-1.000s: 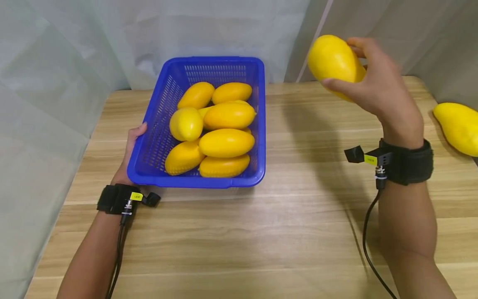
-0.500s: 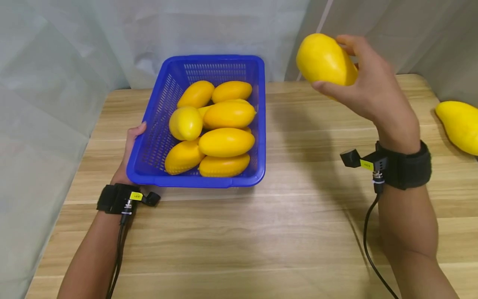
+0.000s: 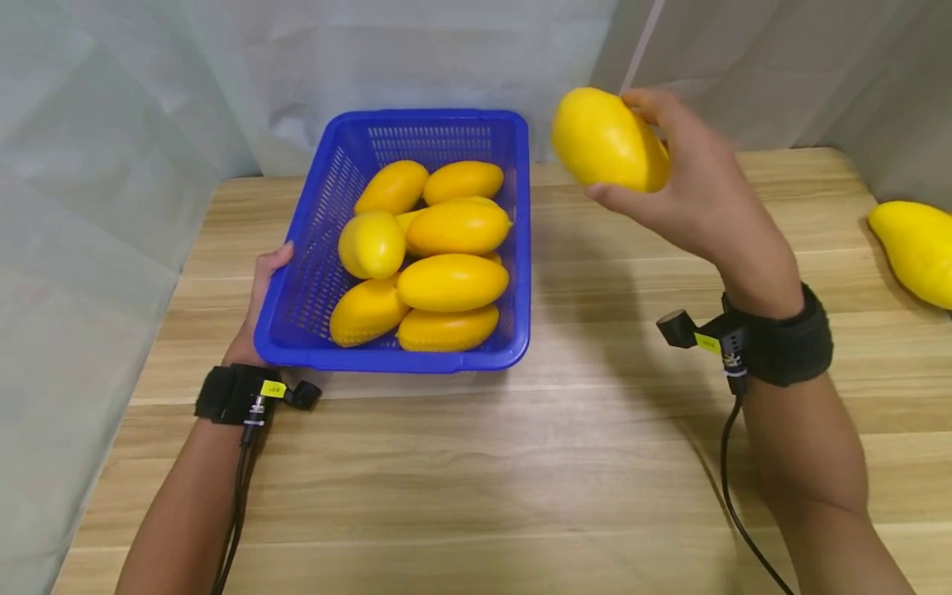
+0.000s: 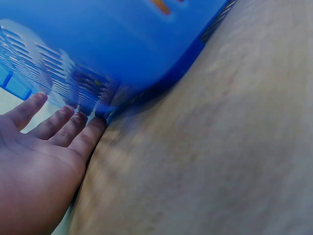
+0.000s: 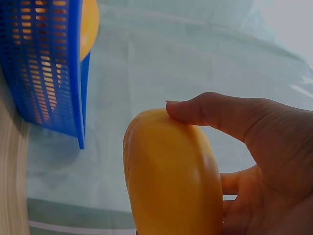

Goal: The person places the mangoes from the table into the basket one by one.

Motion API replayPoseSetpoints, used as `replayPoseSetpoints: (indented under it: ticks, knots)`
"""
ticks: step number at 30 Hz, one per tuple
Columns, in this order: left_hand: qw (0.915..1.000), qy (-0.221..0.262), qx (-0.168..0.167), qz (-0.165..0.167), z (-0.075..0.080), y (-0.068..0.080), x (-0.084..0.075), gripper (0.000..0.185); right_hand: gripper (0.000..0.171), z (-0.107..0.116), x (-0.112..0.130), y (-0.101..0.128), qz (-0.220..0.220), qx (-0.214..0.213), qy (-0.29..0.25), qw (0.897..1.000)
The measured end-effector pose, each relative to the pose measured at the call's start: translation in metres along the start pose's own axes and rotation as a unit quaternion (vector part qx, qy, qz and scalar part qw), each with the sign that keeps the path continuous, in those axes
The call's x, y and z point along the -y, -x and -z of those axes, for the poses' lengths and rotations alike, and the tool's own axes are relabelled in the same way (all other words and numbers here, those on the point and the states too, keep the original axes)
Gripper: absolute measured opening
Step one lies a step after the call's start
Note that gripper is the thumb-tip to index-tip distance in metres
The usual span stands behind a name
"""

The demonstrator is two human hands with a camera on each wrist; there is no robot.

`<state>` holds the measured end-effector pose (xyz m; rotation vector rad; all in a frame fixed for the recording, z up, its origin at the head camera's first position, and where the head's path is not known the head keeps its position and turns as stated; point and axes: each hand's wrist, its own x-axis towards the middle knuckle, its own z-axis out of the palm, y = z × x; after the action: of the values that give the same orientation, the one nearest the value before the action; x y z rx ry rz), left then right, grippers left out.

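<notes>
Near edge: my left hand lies flat, fingers straight against the blue basket's left wall; the blurred wrist view suggests contact, though I can't be certain. My right hand, fingers and thumb curled round a yellow mango, has carried it left and lower in the last second, now in the air just right of the basket's far corner. Transfer looks close. One mango waits on the table, far right.

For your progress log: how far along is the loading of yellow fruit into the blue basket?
Done: several yellow fruits lie in the blue basket. In hand: the right hand holds one fruit in the air beside the basket, while the left hand rests against its side. Left: one more fruit on the table.
</notes>
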<state>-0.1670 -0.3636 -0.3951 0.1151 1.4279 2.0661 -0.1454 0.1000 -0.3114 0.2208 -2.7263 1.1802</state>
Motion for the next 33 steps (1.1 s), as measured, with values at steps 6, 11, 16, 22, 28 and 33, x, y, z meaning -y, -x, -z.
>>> replayPoseSetpoints:
  ticks: [6, 11, 16, 22, 28, 33]
  knots:
    - [0.9996, -0.024, -0.011, 0.007, 0.002, 0.0, 0.0, 0.063, 0.088, -0.011, 0.004, 0.001, 0.039, 0.004, 0.006, 0.999]
    - [0.9995, -0.027, -0.014, 0.008, 0.002, 0.0, 0.0, 0.063, 0.087, -0.016, 0.007, 0.001, 0.056, 0.009, 0.013, 0.998]
    - [0.9995, -0.025, -0.017, 0.011, 0.001, 0.001, 0.0, 0.064, 0.087, -0.019, 0.007, 0.002, 0.056, 0.016, 0.02, 0.998]
    - [0.9996, -0.021, -0.015, 0.01, 0.001, 0.0, 0.0, 0.063, 0.086, -0.025, 0.007, 0.001, 0.064, 0.026, 0.02, 0.997]
    - [0.9998, -0.02, -0.007, 0.005, 0.001, -0.001, 0.0, 0.063, 0.087, -0.031, 0.009, 0.0, 0.058, 0.041, 0.027, 0.997]
    - [0.9999, -0.01, 0.004, 0.003, 0.001, -0.001, 0.0, 0.063, 0.087, -0.032, 0.009, 0.0, 0.055, 0.049, 0.029, 0.997]
